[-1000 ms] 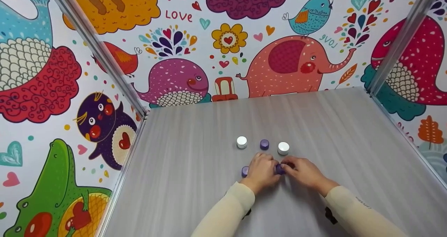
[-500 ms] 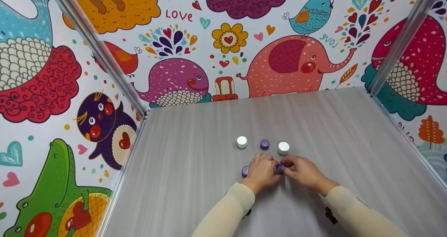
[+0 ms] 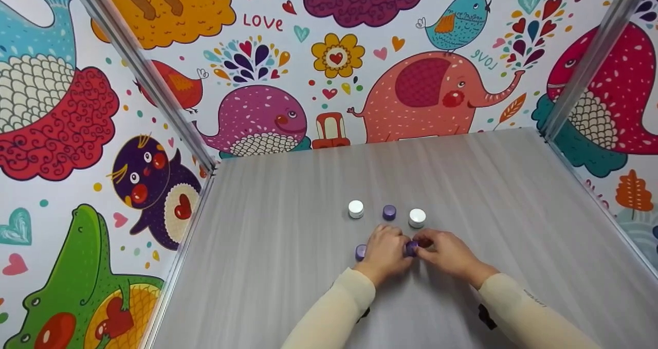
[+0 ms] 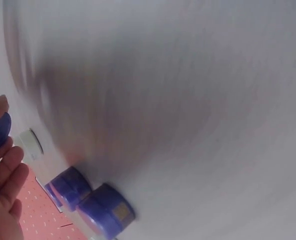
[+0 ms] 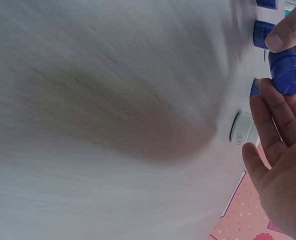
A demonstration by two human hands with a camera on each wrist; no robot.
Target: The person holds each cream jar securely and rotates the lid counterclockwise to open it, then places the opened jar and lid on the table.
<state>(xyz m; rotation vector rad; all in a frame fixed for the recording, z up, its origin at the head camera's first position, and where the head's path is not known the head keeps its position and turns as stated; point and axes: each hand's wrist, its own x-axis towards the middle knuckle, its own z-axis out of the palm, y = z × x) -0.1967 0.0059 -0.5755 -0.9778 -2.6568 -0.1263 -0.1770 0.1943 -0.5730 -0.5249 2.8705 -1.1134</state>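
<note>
In the head view my left hand (image 3: 385, 250) and my right hand (image 3: 447, 251) meet over the table. Between their fingertips they hold one small purple jar (image 3: 412, 249), each from its own side. From the right wrist, this jar (image 5: 289, 70) shows a rounded blue end, with a thumb pressed on its upper part and fingers below. Under and beside my left hand stand two purple jars, one (image 3: 361, 252) visible from the head. The other (image 5: 262, 34) is hidden there but appears in the right wrist view.
Behind the hands stand a white jar (image 3: 355, 209), a purple jar (image 3: 389, 213) and another white jar (image 3: 417, 218) in a loose row. The grey wood-look table (image 3: 277, 210) ends at walls printed with cartoon animals.
My right thumb and fingers have shifted slightly on the purple jar, showing more of it. My left hand stays in place, and the standing jars have not moved.
</note>
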